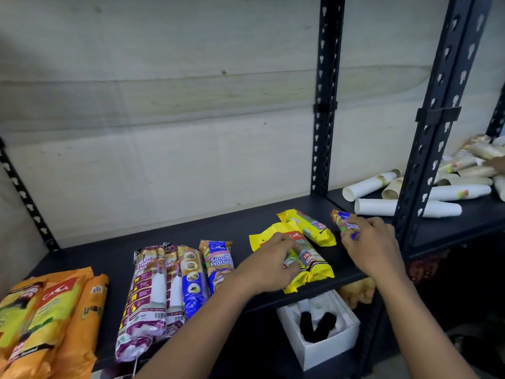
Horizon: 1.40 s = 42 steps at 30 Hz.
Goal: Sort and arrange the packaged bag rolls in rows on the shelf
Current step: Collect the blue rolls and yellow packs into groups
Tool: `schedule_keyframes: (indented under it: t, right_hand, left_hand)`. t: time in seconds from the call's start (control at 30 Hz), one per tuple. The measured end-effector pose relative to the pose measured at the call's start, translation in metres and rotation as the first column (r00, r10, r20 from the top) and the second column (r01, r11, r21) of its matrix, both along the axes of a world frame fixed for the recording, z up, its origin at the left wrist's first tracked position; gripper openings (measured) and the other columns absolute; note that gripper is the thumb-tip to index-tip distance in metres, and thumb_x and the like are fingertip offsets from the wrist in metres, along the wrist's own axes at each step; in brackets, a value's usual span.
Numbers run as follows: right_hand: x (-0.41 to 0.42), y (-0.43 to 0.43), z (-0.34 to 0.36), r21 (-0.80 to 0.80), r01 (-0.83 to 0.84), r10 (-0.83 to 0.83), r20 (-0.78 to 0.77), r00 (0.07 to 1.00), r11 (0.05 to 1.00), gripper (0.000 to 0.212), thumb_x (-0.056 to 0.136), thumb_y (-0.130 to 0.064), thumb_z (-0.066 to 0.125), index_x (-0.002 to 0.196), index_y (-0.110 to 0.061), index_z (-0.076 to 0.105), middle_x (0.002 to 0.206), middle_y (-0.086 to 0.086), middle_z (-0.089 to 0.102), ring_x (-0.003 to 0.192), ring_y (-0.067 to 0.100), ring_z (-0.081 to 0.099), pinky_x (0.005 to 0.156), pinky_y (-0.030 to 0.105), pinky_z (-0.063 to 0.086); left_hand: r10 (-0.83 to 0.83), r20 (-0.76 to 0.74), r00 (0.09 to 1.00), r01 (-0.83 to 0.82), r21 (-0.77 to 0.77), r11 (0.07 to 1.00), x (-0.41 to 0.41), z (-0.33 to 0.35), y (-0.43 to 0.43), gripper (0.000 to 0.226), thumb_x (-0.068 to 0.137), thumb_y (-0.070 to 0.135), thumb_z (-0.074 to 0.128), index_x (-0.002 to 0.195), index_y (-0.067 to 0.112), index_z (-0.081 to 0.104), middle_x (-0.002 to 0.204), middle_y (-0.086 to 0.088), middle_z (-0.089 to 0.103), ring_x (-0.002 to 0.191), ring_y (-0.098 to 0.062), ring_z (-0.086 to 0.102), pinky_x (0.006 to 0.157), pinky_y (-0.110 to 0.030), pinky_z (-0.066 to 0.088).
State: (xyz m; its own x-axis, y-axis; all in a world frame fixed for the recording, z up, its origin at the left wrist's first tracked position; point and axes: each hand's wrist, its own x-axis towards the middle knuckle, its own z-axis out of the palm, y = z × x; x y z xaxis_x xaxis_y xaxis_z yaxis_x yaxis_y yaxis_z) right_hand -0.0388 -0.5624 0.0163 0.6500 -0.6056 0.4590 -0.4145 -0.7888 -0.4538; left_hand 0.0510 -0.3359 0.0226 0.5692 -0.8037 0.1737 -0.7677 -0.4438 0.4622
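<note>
On the dark shelf [240, 222] lie packaged bag rolls in groups. My left hand [269, 262] grips a yellow pack [314, 265] near the front edge; a second yellow pack [311, 227] lies just behind it. My right hand [371, 244] curls round a blue and tan pack [345, 218] at the shelf's right end. Left of my hands stand two blue packs [217, 259], then two white and purple draw-string packs [146, 294]. Orange packs [52, 310] fill the far left.
A black slotted upright [426, 149] stands right of my right hand. Beyond it lie stacked white paper cups [377, 207]. Another person's hand shows at the far right edge. A white box [319, 348] sits below the shelf.
</note>
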Motion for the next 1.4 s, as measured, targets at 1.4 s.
schedule_keyframes:
  t: [1.4]
  right_hand:
    - [0.024, 0.199, -0.023, 0.098, -0.439, 0.443, -0.016, 0.897, 0.893, 0.041, 0.093, -0.043, 0.060, 0.129, -0.023, 0.062, 0.117, 0.005, 0.050, 0.109, 0.022, 0.051, 0.085, 0.034, 0.050]
  left_hand:
    - [0.462, 0.333, 0.822, -0.449, -0.121, 0.885, -0.030, -0.024, 0.133, 0.031, 0.098, 0.043, 0.039, 0.118, 0.031, 0.059, 0.121, 0.006, 0.055, 0.107, -0.012, 0.054, 0.078, -0.027, 0.050]
